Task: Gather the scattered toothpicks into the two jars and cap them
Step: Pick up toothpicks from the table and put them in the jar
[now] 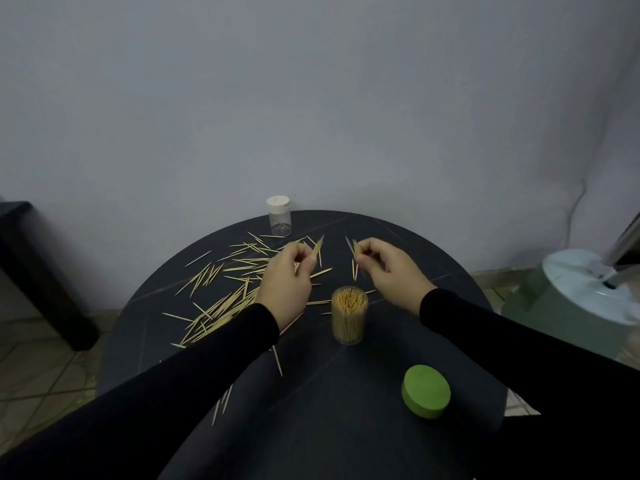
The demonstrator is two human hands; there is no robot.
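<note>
Black sleeves (194, 386) covered both arms, which reached in from the bottom edge toward the middle of the round dark table (346, 393). Close to the person, on the right side of the table, sat a green lid (426, 391). It lay by itself, well apart from the jars.

Farther out, between the two wrists, stood a clear open jar (349, 320). It was upright and packed full of toothpicks standing on end. It had no lid on.

Past that jar, the left hand (286, 276) was curled up, and its fingers pinched a few toothpicks (318, 249) that poked up and away. The right hand (388, 268) was curled up too, and its fingers pinched a small bunch of toothpicks (352, 247) by their lower ends. The two hands were near each other but did not touch.

Lots of loose toothpicks (221, 299) lay scattered flat on the left half of the table, some in a thick pile beside the left wrist. A few more lay near the open jar and under the left arm.

At the far edge of the table stood a small clear jar (280, 216) with a white lid on top. It looked almost empty.
</note>
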